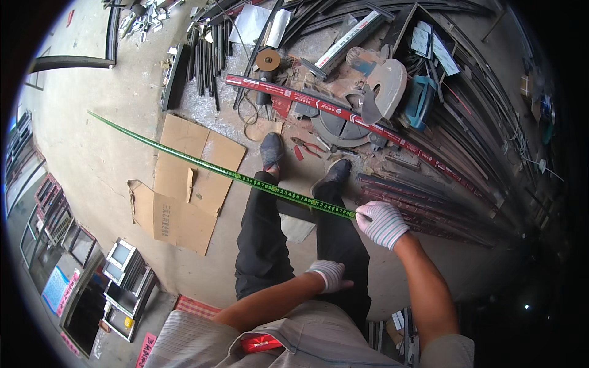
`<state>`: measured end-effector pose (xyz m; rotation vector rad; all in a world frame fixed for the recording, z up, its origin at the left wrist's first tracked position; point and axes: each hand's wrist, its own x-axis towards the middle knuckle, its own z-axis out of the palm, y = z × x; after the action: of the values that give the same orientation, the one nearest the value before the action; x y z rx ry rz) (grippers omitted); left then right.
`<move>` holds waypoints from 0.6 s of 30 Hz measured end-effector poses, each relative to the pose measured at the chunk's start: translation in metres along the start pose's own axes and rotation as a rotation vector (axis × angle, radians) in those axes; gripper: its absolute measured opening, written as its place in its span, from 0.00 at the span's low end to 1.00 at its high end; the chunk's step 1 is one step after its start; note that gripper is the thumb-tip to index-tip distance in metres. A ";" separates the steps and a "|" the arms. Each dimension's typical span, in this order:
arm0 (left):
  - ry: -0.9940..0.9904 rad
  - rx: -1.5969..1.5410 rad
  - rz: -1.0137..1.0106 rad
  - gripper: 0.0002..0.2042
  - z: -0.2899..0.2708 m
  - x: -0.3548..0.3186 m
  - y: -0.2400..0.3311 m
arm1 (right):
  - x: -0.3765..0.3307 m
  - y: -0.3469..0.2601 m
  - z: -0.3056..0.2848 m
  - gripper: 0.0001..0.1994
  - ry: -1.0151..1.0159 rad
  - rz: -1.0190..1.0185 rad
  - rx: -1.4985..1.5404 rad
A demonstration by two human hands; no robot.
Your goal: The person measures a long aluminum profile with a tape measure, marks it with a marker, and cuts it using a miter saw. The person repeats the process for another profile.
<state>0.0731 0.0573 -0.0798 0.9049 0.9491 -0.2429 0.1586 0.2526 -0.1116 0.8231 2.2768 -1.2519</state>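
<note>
Long, green, black-marked tape-measure blade (256, 183): extended in mid-view, running from 4 o'clock out to 10 o'clock, passing over the flat brown cardboard sheet (184, 211). Striped-gloved right hand (384, 225) at 4 o'clock: grip pinches the blade's near end. Striped-gloved left hand (329, 275) at 5 o'clock: can't tell if clenched. Step looks like handling the drawn-out blade; next move probably calls for a firm pinch, no kinks.

One measuring tape (294, 195), two gloves (385, 226), two shoes (271, 151).
</note>
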 end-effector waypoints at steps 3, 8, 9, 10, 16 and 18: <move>-0.003 0.007 0.045 0.31 0.017 0.016 0.000 | 0.012 -0.001 0.006 0.06 0.025 -0.013 -0.004; -0.112 -0.034 0.157 0.24 0.028 0.026 -0.027 | 0.034 -0.010 0.010 0.08 -0.027 0.040 -0.018; -0.126 -0.068 0.170 0.23 0.033 0.029 -0.034 | 0.035 -0.012 0.010 0.08 -0.023 0.042 -0.029; -0.141 -0.102 0.183 0.23 0.038 0.031 -0.039 | 0.037 -0.014 0.010 0.08 -0.019 0.044 -0.041; -0.167 -0.149 0.148 0.24 0.027 0.008 -0.054 | 0.048 -0.021 0.013 0.08 -0.033 0.054 -0.009; -0.064 -0.076 0.082 0.24 0.015 -0.009 -0.047 | 0.051 -0.023 0.013 0.08 -0.052 0.082 0.011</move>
<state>0.0507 0.0147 -0.0953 0.8598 0.8548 -0.1639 0.1065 0.2474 -0.1352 0.8678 2.1748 -1.2359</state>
